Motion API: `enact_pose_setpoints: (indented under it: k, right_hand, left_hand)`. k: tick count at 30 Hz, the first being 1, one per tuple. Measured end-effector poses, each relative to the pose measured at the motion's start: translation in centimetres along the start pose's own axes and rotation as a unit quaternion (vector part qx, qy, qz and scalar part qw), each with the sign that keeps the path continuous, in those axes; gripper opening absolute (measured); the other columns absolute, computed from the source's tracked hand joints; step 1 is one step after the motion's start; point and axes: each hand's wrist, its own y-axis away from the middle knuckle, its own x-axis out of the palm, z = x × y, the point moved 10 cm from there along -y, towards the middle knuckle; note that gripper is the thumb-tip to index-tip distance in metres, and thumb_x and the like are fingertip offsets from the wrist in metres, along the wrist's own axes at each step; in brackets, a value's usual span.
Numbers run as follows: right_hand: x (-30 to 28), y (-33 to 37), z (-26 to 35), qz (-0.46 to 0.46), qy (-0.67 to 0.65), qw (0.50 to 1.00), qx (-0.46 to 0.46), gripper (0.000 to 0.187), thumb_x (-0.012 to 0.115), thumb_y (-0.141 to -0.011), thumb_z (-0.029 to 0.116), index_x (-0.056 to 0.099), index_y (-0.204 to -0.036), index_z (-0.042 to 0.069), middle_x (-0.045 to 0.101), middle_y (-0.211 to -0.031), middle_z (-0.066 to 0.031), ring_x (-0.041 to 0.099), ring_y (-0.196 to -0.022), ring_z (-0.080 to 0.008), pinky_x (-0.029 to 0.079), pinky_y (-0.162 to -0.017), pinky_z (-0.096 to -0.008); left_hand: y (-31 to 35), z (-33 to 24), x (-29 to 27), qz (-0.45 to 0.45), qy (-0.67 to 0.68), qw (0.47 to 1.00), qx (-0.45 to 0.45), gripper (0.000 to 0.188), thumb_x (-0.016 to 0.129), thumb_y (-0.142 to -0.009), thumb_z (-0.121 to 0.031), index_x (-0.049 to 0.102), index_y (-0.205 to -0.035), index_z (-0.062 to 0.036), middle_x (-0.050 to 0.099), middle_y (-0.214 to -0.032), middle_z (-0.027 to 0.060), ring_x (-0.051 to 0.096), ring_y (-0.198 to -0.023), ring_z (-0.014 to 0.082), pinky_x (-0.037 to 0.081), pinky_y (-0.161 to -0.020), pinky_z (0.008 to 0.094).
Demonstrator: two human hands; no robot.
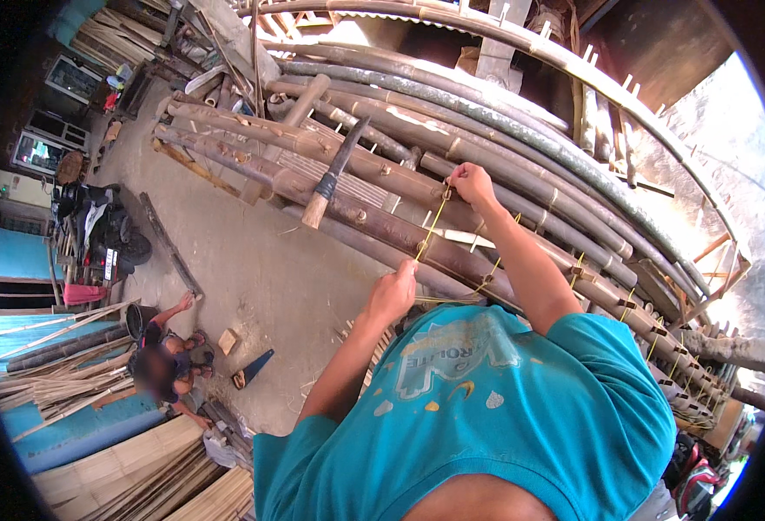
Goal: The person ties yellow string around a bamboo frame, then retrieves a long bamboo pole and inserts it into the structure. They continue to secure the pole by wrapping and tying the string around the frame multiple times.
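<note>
A thin yellow cord [434,222] runs taut between my hands, crossing the gap between two long brown bamboo poles. My left hand [391,293] is closed on its lower end, beside the nearer pole [369,213]. At the farther pole [408,183], my right hand [473,186] pinches the upper end between thumb and fingers. Right of my hands, more yellow cord [578,271] spans the same poles at several spots. A curved blade tool with a wooden handle [316,211] and a dark wrapped neck lies across the poles, left of my hands.
Several long bamboo poles [521,130] lie stacked beyond the work. Below left, another person [161,365] crouches by a handsaw [253,369] and a small wooden block [228,340]. A dark pole [170,246] lies on the concrete floor near a parked motorbike [109,230]. Split bamboo strips [122,464] lie lower left.
</note>
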Motion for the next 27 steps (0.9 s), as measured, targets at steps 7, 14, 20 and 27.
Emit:
enact_pose_setpoints:
  k: [7,14,20,27]
  right_hand:
    - [-0.5,0.0,0.4,-0.036,0.027,0.999,-0.026,0.015,0.073,-0.078,0.019,0.068,-0.087,0.007,0.070,-0.080,-0.0093,0.066,-0.075,-0.0209,0.051,-0.071,-0.0350]
    - [-3.0,4.4,5.8,-0.055,-0.040,0.987,-0.149,0.023,0.069,-0.080,0.015,0.067,-0.101,0.005,0.067,-0.100,-0.0172,0.064,-0.096,-0.0346,0.051,-0.085,-0.0410]
    - [1.9,19.9,21.5,0.167,-0.035,0.871,-0.461,0.022,0.064,-0.084,0.007,0.068,-0.105,0.004,0.064,-0.103,-0.0140,0.064,-0.096,-0.0301,0.054,-0.080,-0.0391]
    - [6.3,20.2,23.4,0.225,0.012,0.862,-0.454,0.016,0.062,-0.082,0.009,0.067,-0.096,0.005,0.065,-0.091,-0.0166,0.066,-0.082,-0.0341,0.053,-0.074,-0.0429]
  left_hand:
    - [-0.5,3.4,3.3,0.054,-0.080,0.994,-0.055,0.021,0.050,-0.093,-0.014,0.049,-0.112,-0.0054,0.065,-0.077,0.0273,0.064,-0.073,0.0477,0.049,-0.063,0.0572]
    - [2.5,11.3,1.3,-0.181,0.377,0.882,-0.217,0.026,0.042,-0.104,-0.024,0.051,-0.115,-0.0026,0.060,-0.073,0.0058,0.060,-0.066,0.0151,0.052,-0.066,0.0339]
    - [1.3,6.9,-3.6,-0.156,0.560,0.799,-0.155,0.021,0.040,-0.102,-0.014,0.051,-0.117,-0.0048,0.042,-0.074,-0.0026,0.041,-0.064,0.0071,0.042,-0.062,0.0257]
    - [0.3,5.6,-5.6,-0.111,0.427,0.893,-0.090,0.029,0.039,-0.103,-0.014,0.041,-0.130,-0.0055,0.046,-0.082,-0.0013,0.042,-0.068,0.0061,0.038,-0.060,0.0212]
